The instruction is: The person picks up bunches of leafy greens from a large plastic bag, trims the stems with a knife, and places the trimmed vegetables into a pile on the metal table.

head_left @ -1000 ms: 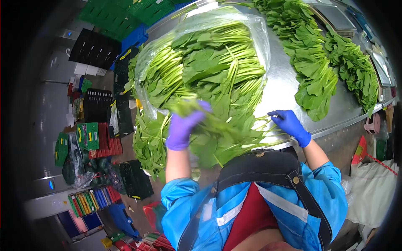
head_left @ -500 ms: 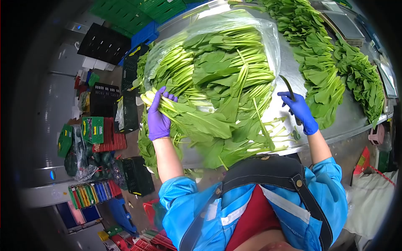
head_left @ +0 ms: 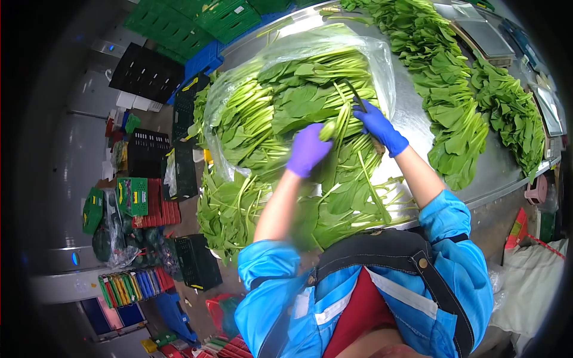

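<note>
My left hand (head_left: 308, 150), in a purple glove, is closed around a bunch of leafy greens. The pale stem ends (head_left: 326, 131) stick out past its fingers, and its leaves are blurred under my forearm. My right hand (head_left: 382, 128), gloved in blue, grips a dark curved knife (head_left: 353, 94) whose blade points up and away. Between the two hands, more light green stems (head_left: 342, 122) lie on the heap. Beneath them, a clear plastic bag (head_left: 382, 62) is spread with rows of leafy greens (head_left: 245, 119) on it.
On the metal table (head_left: 412, 98), long rows of greens (head_left: 450, 101) run along the right, beside a flat scale-like device (head_left: 486, 39). Loose leaves (head_left: 230, 206) cover the near left. Black crates (head_left: 197, 253) and green crates (head_left: 179, 27) stand off the table's left and far sides.
My left hand has carried the bunch right, toward the middle of the heap. My right hand has moved left and up with the knife, so both hands are now close together.
</note>
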The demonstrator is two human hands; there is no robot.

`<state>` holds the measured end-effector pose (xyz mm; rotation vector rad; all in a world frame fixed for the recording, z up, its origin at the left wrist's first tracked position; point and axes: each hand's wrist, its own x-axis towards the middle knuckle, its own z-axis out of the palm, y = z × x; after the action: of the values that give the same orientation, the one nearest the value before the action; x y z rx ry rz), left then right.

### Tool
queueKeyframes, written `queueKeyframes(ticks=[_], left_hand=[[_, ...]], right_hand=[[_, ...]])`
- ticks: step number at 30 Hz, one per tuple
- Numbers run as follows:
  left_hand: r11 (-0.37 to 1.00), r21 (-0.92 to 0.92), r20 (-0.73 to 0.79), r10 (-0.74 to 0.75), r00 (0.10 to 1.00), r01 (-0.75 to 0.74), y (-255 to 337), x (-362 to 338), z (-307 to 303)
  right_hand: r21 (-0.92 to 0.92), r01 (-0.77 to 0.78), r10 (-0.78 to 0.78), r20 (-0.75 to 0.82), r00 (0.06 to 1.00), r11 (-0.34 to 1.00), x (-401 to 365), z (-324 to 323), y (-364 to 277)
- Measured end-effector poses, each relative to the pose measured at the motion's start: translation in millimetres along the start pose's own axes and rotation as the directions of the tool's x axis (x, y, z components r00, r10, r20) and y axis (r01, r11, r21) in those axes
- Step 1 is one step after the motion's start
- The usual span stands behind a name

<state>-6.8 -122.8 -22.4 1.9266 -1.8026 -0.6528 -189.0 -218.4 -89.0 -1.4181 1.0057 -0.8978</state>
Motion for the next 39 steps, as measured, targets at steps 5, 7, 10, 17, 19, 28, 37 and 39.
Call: queueKeyframes(ticks=[5, 7, 10, 17, 19, 28, 37, 39], left_hand=[[0.926, -0.173, -0.168, 0.307, 0.937, -0.335, -29, 40, 67], [0.917, -0.337, -0.130, 0.180, 0.975, -0.214, -21, 32, 63], [0.829, -0.533, -0.014, 0.192, 0.981, -0.170, -20, 7, 46], [0.831, -0.457, 0.042, 0.377, 0.925, -0.318, 13, -78, 11], [0.843, -0.443, 0.110, 0.389, 0.915, -0.305, 18, -92, 7], [0.785, -0.585, 0.118, 0.328, 0.937, -0.201, 9, -136, -19], [0.886, -0.404, 0.306, 0.367, 0.878, -0.229, 24, -139, -6], [0.904, -0.388, 0.397, 0.340, 0.853, -0.180, 20, -136, -10]], right_hand=[[0.310, -0.162, 0.128, 0.127, 0.984, 0.937, -4, -4, -10], [0.195, -0.139, 0.110, 0.151, 0.982, 0.971, -29, -13, -36], [-0.067, 0.063, -0.057, 0.082, 0.995, 0.996, -50, -16, -40], [-0.462, 0.407, -0.384, 0.147, 0.912, 0.788, -90, -3, -42], [-0.477, 0.382, -0.324, 0.203, 0.924, 0.792, -101, 1, -49], [-0.611, 0.050, 0.245, 0.390, 0.887, 0.790, -149, -29, 4], [-0.119, 0.013, 0.044, 0.462, 0.886, 0.993, -162, -7, -52], [-0.077, 0.024, 0.012, 0.429, 0.903, 0.997, -167, -8, -45]])
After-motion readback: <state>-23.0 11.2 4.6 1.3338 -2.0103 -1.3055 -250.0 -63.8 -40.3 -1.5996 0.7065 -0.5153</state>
